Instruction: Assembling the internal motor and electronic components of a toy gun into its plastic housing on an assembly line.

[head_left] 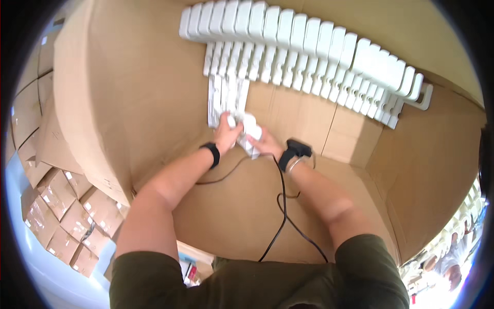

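Observation:
I look down into a big open cardboard box [128, 92]. Along its far wall stands a curved row of several white moulded plastic parts [303, 46], packed side by side. A short second row of the same white parts [224, 95] runs toward me from its left end. My left hand [226, 133] and my right hand [261, 143] meet at the near end of that short row, both closed on a white part [250, 127]. A black band sits on my left wrist, and a black device with a cable on my right wrist.
A black cable [280, 206] runs from my right wrist back to my body across the box floor. Outside the box at lower left lie several small taped cardboard cartons [67, 216]. The box's right wall [437, 154] rises close to my right arm.

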A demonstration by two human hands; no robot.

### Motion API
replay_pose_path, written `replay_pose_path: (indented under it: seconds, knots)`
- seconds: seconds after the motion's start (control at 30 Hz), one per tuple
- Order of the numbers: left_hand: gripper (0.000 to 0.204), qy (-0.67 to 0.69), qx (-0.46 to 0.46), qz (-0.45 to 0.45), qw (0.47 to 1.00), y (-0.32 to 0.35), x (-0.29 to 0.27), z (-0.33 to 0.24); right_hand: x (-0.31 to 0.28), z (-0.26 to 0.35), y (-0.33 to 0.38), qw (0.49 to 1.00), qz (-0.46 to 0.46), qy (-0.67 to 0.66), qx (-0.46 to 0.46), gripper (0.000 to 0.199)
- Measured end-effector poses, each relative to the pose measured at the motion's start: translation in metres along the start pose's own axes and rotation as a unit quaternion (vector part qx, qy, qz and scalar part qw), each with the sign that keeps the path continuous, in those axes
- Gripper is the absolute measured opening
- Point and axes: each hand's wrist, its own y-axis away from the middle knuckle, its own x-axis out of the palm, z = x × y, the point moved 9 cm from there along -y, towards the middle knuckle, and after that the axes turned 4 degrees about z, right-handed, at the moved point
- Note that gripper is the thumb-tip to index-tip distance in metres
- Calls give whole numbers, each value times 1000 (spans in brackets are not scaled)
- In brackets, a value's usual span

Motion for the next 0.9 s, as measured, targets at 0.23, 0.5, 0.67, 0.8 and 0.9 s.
replay_pose_path:
  seconds: [0.23, 0.5, 0.67, 0.8, 0.9]
  knots:
    - [39, 224, -32, 36, 974, 36, -4, 18, 62, -6, 27, 976, -60, -181, 109, 40]
    - [47, 333, 19, 187, 924, 162, -18, -153, 73, 164, 123, 995, -99, 13, 21, 40]
    - [32, 388, 108, 224, 888, 234, -24, -226, 73, 246, 212, 960, -216, 109, -139, 30]
    - [48, 305, 294, 222, 878, 321, -26, -309, 86, 303, 296, 905, -310, 104, -273, 30]
    - [61, 202, 489, 157, 834, 367, -12, -344, 91, 334, 359, 888, -341, 39, -307, 28]
